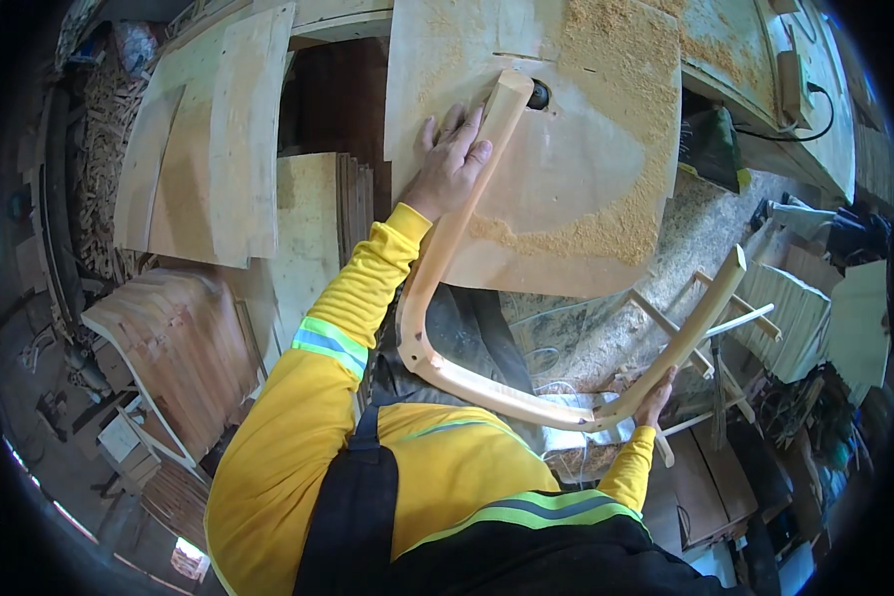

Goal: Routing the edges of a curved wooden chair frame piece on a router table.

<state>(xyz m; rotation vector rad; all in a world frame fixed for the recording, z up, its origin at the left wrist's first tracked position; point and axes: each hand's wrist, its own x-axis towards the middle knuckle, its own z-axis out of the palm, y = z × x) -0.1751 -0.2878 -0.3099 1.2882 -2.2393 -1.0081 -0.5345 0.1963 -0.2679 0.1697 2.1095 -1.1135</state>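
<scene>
From the head view, I have a U-shaped bent wooden piece (526,397) running from twelve o'clock down through centre and out toward three o'clock. My left hand (452,159) presses one arm of it against the sawdust-strewn router table (586,169), fingers spread flat over wood and tabletop alike. My right hand (656,397) is wrapped round the far bend near four o'clock. I judge it stiff, fairly light, smooth-sanded and a bit slippery with dust; best held at the bends. Pale plywood panels (209,149) lean at ten o'clock.
</scene>
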